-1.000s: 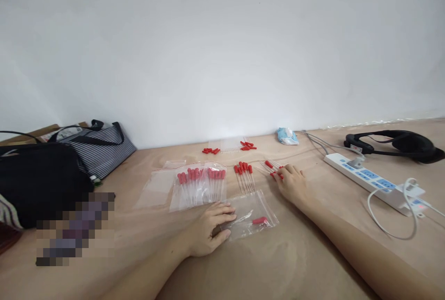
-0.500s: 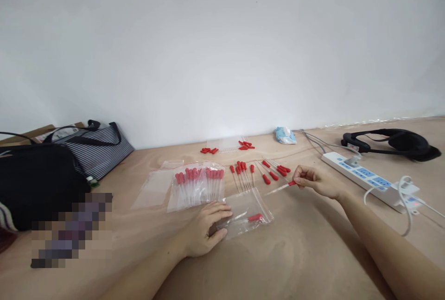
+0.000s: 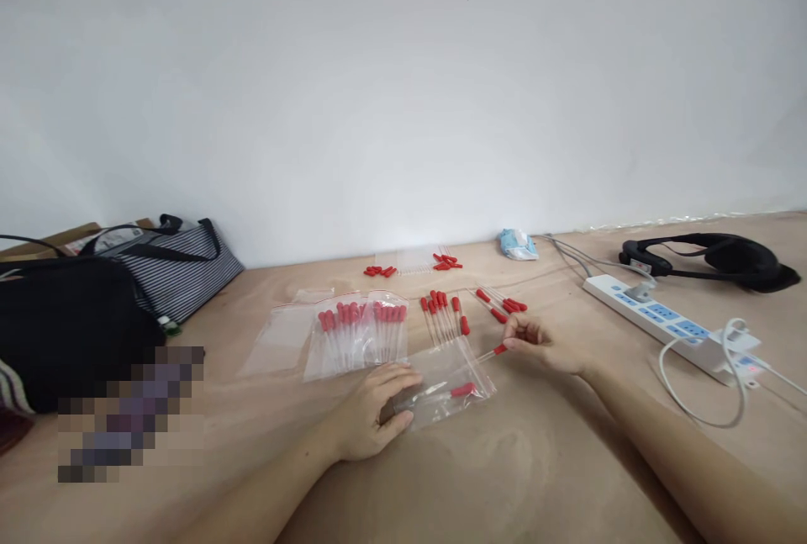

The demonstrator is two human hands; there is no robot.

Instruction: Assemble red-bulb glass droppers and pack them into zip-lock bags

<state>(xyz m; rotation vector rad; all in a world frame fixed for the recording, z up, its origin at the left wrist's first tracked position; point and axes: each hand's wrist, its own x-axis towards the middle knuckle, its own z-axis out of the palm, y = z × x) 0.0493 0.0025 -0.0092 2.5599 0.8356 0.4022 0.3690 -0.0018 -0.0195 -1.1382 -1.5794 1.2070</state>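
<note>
My left hand [image 3: 378,411] grips the left end of a clear zip bag [image 3: 435,367], its thumb below and fingers above. Inside that bag lies a dropper [image 3: 463,390] with a red rubber bulb. My right hand [image 3: 533,344] pinches another dropper [image 3: 500,350] by its red bulb. The glass tube points left into the bag's open right end; how far in it reaches is hard to tell. Just behind the bag lie several loose droppers [image 3: 435,302], with more loose droppers [image 3: 498,308] to the right. Filled bags of droppers [image 3: 359,334] lie left of them.
Flat clear bags [image 3: 277,342] lie at the left. More red-bulbed droppers [image 3: 446,261] rest near the wall. A blue mask [image 3: 518,245], a white power strip [image 3: 668,321] with cables and a black headset [image 3: 712,258] are on the right. Bags [image 3: 170,275] stand at the far left.
My right hand has moved left, bringing the dropper's tube to the bag's mouth. One loose dropper behind the bag has shifted left. My left hand stays on the bag.
</note>
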